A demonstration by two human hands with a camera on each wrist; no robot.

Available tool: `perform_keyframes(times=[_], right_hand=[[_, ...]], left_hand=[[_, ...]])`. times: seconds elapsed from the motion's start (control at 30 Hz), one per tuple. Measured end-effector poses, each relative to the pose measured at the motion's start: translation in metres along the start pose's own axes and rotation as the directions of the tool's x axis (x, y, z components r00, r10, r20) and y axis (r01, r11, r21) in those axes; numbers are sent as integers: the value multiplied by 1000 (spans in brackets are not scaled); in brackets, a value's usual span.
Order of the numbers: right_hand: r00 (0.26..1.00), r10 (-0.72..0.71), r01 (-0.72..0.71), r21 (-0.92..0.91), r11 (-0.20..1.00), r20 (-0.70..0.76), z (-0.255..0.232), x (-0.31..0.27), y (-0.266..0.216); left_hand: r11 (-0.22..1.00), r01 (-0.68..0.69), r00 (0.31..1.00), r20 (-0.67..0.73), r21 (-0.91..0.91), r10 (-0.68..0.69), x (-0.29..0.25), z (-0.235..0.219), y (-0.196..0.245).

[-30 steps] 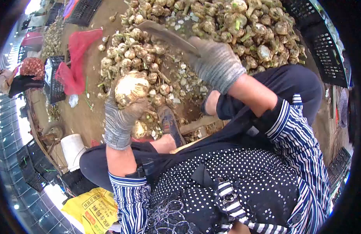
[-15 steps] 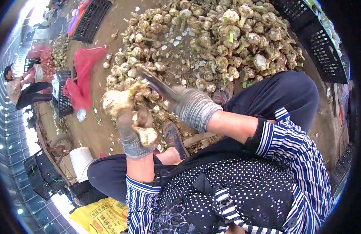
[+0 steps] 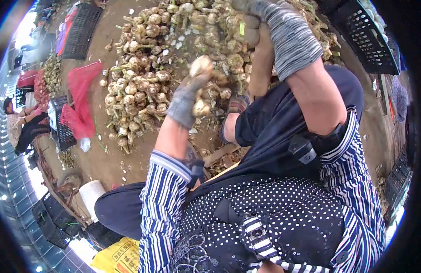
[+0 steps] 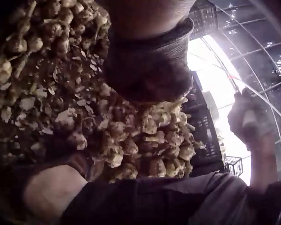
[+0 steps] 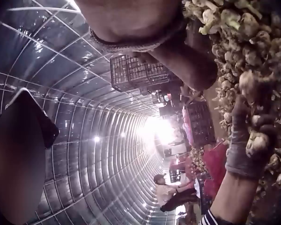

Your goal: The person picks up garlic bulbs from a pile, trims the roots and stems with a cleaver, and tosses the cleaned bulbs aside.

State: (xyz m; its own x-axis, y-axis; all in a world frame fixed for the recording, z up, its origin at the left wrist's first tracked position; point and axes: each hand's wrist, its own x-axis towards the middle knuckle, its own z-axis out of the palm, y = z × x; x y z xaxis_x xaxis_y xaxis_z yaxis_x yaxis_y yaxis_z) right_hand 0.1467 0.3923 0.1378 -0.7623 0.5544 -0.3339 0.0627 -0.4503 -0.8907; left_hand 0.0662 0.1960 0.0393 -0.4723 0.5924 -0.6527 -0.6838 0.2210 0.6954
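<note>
My gloved left hand (image 3: 183, 101) grips garlic, with one bulb (image 3: 201, 66) at the fingertips and another bulb (image 3: 201, 108) showing by the palm. Both bulbs stand out above the heap in the right wrist view, where the left hand (image 5: 243, 147) is seen from the side. Raised at the upper right, my gloved right hand (image 3: 290, 38) holds a broad brown-grey knife (image 3: 261, 61), its blade pointing back toward my knees. Motion blurs the fingers of this hand, and in the left wrist view the right hand (image 4: 249, 119) appears only as a dark shape.
Heaped garlic (image 3: 135, 86) covers the ground ahead, with white peelings scattered through it. Black crates (image 3: 367, 38) stand at the right. Red netting (image 3: 80, 98), a white bucket (image 3: 92, 198) and a yellow sack (image 3: 117, 259) lie leftward. Another person (image 5: 175, 192) works farther off.
The knife, near the left hand's garlic half a second ago, has swung up and right with the right hand, its blade now turned toward me. The left hand has moved right and forward with the bulbs.
</note>
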Motion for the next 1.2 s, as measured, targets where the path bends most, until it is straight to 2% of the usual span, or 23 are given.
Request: perform_keyframes(times=[0.03, 0.13, 0.2, 0.3, 0.37, 0.43, 0.5, 0.57, 0.63, 0.67, 0.73, 0.77, 0.8, 0.83, 0.87, 0.9, 0.93, 0.97, 1.03, 1.07, 1.1, 1.17, 1.2], right_hand=[[999, 22, -23, 63, 998, 26, -2, 2, 0], [990, 76, -104, 256, 961, 118, -5, 1, 15], [990, 97, -118, 215, 970, 107, -9, -5, 20], [989, 107, -118, 104, 988, 105, -9, -15, 28], [988, 100, -104, 32, 994, 116, -6, -18, 34], [988, 82, -78, -38, 996, 127, -3, -25, 38], [989, 66, -53, -94, 994, 135, -1, -26, 42], [989, 45, -25, -142, 990, 141, 1, -28, 45], [988, 26, 3, -185, 983, 152, 5, -28, 49], [988, 18, 15, -207, 978, 156, 8, -27, 51], [986, 4, 36, -240, 970, 165, 11, -27, 54], [986, -4, 47, -251, 967, 170, 13, -28, 55], [984, -11, 58, -263, 963, 176, 14, -27, 55], [982, -21, 73, -277, 958, 186, 16, -27, 57], [980, -30, 88, -287, 954, 199, 19, -26, 59], [976, -35, 99, -298, 950, 213, 21, -26, 60], [974, -39, 109, -308, 945, 223, 24, -26, 62], [971, -42, 118, -319, 940, 235, 26, -25, 64], [968, -51, 136, -341, 930, 246, 30, -23, 67], [966, -56, 145, -348, 926, 252, 31, -22, 68], [964, -61, 154, -355, 922, 259, 32, -21, 70], [961, -75, 173, -365, 915, 267, 33, -19, 71], [959, -83, 184, -370, 911, 272, 34, -18, 71]], left_hand=[[999, 27, 1000, 7, 25, -27, 10, 6, -1], [962, 195, 980, -3, -191, -199, 13, -19, -6], [827, 112, 989, 143, -551, -38, 3, -59, -17], [604, 102, 953, 252, -790, 169, -22, -122, -15], [678, -212, 977, -163, -704, 137, -50, -151, -11], [680, -222, 972, -216, -699, 95, -62, -165, -24], [639, -150, 988, -138, -755, 69, -65, -171, -45], [746, -67, 987, -154, -663, -48, -63, -205, -75], [839, -8, 898, -373, -543, -233, -56, -237, -101], [833, -6, 897, -371, -553, -240, -54, -246, -108], [954, 258, 568, -775, -150, -276, -52, -252, -112], [953, 258, 566, -776, -156, -280, -48, -271, -123], [940, 341, 464, -871, 10, -160, -44, -303, -144], [886, 436, 370, -929, 160, -15, -44, -302, -142], [888, 435, 367, -930, 153, -20, -42, -302, -139], [665, 636, 486, -872, 391, 49, -43, -259, -104], [351, 727, 611, -789, 591, 63, -42, -231, -87], [357, 725, 612, -789, 588, 57, -40, -225, -91], [228, 559, 729, -603, 797, 323, -37, -218, -99], [132, 627, 735, -639, 768, 227, -34, -218, -98], [136, 626, 735, -639, 768, 225, -31, -226, -105], [47, 620, 779, -621, 783, 82, -27, -247, -125], [73, 632, 770, -636, 772, 55, -28, -249, -125]])
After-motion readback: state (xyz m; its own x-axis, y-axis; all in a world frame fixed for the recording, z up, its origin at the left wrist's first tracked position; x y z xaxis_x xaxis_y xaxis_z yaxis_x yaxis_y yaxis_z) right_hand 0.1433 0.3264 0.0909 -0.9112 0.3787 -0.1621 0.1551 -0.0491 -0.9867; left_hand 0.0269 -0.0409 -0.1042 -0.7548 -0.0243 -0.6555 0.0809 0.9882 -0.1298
